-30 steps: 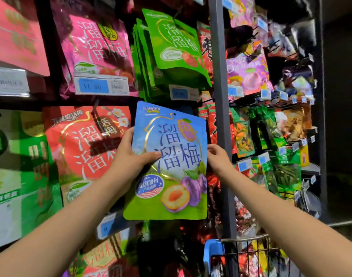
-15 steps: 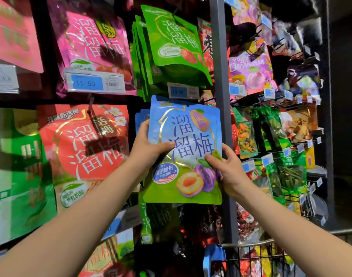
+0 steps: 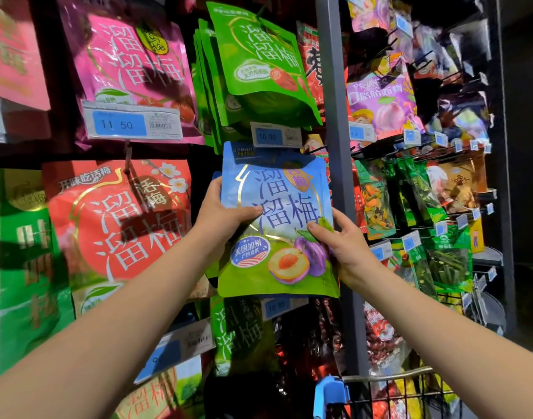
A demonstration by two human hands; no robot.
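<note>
**Both hands on the blue pouch at the rack**

I have the blue pouch point(image 3: 277, 219) held up in front of the rack, upright and face toward me, a little below the green pouches point(image 3: 259, 65) hanging above it. Its top edge sits just under the 10.90 tag point(image 3: 275, 135), but I cannot tell whether it is on a hook.

My left hand point(image 3: 219, 216) grips the pouch's left edge, with the thumb point(image 3: 253, 211) laid across the front and the fingers curled round behind. My right hand point(image 3: 343, 246) holds the lower right edge. Its thumb point(image 3: 316, 229) presses the front near the printed plums, and its fingers are out of sight behind the pouch. Both hands are clamped on it.

Left of the pouch hangs a red pouch point(image 3: 117, 216), with a pink pouch point(image 3: 132, 65) above that over an 11.50 tag point(image 3: 132, 124). A grey post point(image 3: 334, 86) runs down just right of the pouch, behind my right hand. Below the pouch I see a second 10.90 tag point(image 3: 277, 306) and another green pouch point(image 3: 241, 331). A wire basket point(image 3: 410, 391) sits low on the right.
</note>
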